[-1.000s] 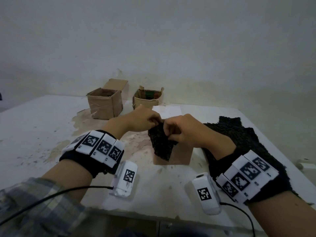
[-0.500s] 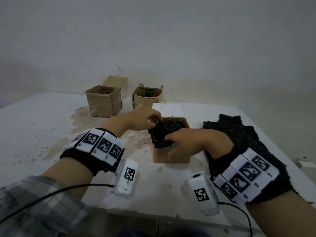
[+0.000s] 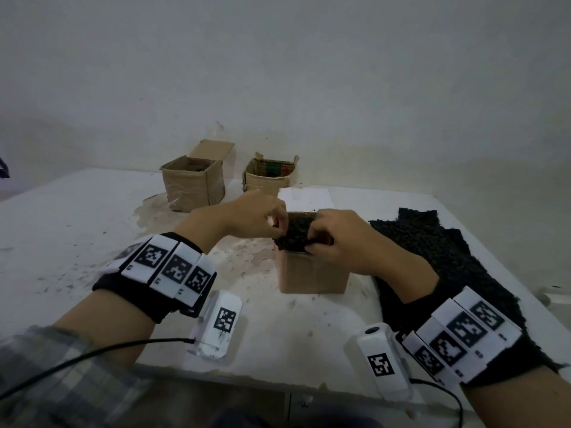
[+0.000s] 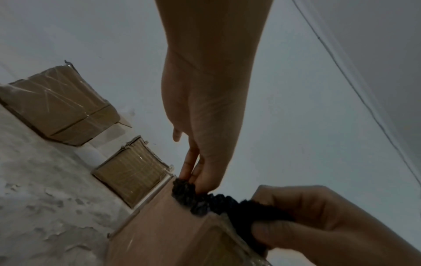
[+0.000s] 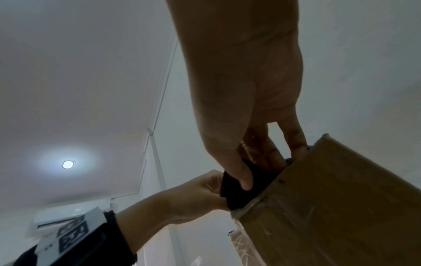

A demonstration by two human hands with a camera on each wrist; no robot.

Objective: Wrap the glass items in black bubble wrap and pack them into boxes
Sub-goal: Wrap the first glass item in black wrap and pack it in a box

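Observation:
A bundle of black bubble wrap (image 3: pixel 295 236) sits in the open top of a small cardboard box (image 3: pixel 312 273) at the table's middle, its upper part sticking out above the rim. Whatever it wraps is hidden. My left hand (image 3: pixel 275 225) pinches the bundle's left edge; in the left wrist view its fingertips (image 4: pixel 191 177) press on the wrap (image 4: pixel 205 201). My right hand (image 3: pixel 312 239) grips the bundle's right side, thumb (image 5: pixel 244 181) curled over the wrap (image 5: pixel 237 194) at the box (image 5: pixel 330 207) rim.
More black bubble wrap (image 3: pixel 445 264) lies spread on the table right of the box. Two other open cardboard boxes stand at the back, one taped (image 3: pixel 194 186), one with coloured contents (image 3: pixel 268 177). A white sheet (image 3: pixel 304 196) lies behind the near box. The table's front edge (image 3: pixel 278 381) is close.
The bundle has gone from above the box's front down into its opening. My right hand left the box's front wall and now grips the bundle at the top.

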